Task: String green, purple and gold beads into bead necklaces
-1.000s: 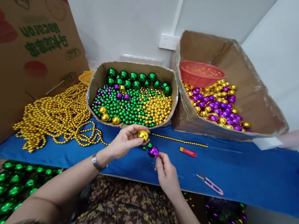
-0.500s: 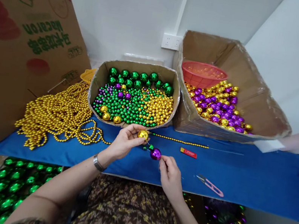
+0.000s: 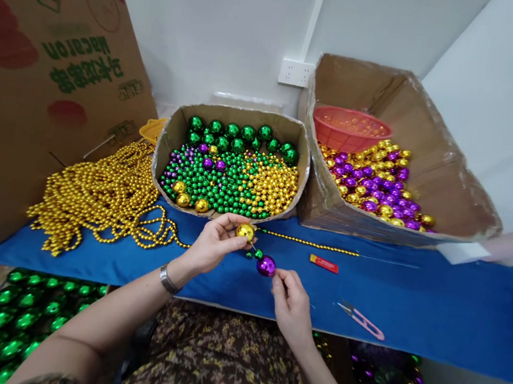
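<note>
My left hand (image 3: pixel 218 243) pinches a large shiny gold bead (image 3: pixel 244 232) between thumb and fingers, in front of the box of mixed beads. Small green beads (image 3: pixel 258 254) hang just beside it on a thin thread. A large purple bead (image 3: pixel 266 266) sits at the tips of my right hand (image 3: pixel 291 296), whose thumb and forefinger are pressed together. Whether those fingertips grip the bead or the thread at its edge is too small to tell. Beyond my hands, a strand of tiny gold beads (image 3: pixel 312 242) lies along the blue cloth (image 3: pixel 230 289).
An open box (image 3: pixel 159 156) holds green, gold and purple beads. A larger carton (image 3: pixel 457 193) has gold and purple beads and a red basket (image 3: pixel 350 129). Gold bead chains (image 3: pixel 99 192) heap at left. Pink thread snips (image 3: pixel 363 320) and a red packet (image 3: pixel 324 264) lie at right.
Hardly anything differs. My hands keep the same hold, and the purple bead has shifted very slightly; the whole view has moved a few pixels.
</note>
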{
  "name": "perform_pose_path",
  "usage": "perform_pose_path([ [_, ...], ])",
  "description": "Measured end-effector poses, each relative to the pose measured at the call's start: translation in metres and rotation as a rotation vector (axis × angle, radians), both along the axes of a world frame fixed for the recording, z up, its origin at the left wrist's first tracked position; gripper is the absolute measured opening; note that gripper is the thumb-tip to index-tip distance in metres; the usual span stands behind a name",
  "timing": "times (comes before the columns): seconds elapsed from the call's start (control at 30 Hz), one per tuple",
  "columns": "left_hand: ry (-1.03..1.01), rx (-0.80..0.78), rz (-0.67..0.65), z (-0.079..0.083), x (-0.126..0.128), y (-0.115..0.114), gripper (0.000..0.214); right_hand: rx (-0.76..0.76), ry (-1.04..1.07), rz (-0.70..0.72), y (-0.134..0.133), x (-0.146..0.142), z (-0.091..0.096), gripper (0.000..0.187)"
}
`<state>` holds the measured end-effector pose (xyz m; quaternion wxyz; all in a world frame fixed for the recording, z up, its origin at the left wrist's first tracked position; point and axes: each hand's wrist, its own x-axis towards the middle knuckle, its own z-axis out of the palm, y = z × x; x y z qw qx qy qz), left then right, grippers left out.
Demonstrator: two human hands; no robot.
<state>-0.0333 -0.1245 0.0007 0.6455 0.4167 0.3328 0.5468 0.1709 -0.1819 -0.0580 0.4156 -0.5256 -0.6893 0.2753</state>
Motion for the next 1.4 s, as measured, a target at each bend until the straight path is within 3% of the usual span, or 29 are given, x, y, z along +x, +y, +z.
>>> perform_pose_path([
  [0.47, -0.03, -0.029, -0.046, 0.0023, -0.0017, -0.0014, 0.04, -0.093, 0.06, 0.034, -0.001, 0.001, -0.0023, 0.026],
  [0.67, 0.075, 0.06, 0.002, 0.0014, -0.0032, -0.0017, 0.039, -0.026, 0.015, -0.037, -0.0024, 0.002, -0.0013, 0.026],
  [0.83, 0.031, -0.045, 0.009, 0.0016, -0.0008, -0.0028, 0.037, -0.085, 0.084, 0.02, -0.0034, -0.002, -0.001, 0.026],
  [0.93, 0.062, 0.017, 0.08, 0.0005, 0.0017, -0.0038, 0.039, -0.033, 0.037, -0.024, -0.0045, -0.0039, 0.0023, 0.026],
  [1.13, 0.089, 0.04, 0.062, 0.0028, 0.001, -0.0042, 0.038, 0.056, 0.006, -0.051, -0.0068, -0.0025, 0.007, 0.024],
  [1.3, 0.042, -0.004, -0.003, 0.0034, 0.0, -0.0057, 0.04, -0.058, 0.094, 0.042, -0.0057, -0.0038, 0.0029, 0.024],
  [1.4, 0.057, 0.003, 0.03, 0.0048, -0.0021, -0.0034, 0.037, -0.028, 0.07, 0.014, -0.0039, -0.0026, 0.0009, 0.025],
])
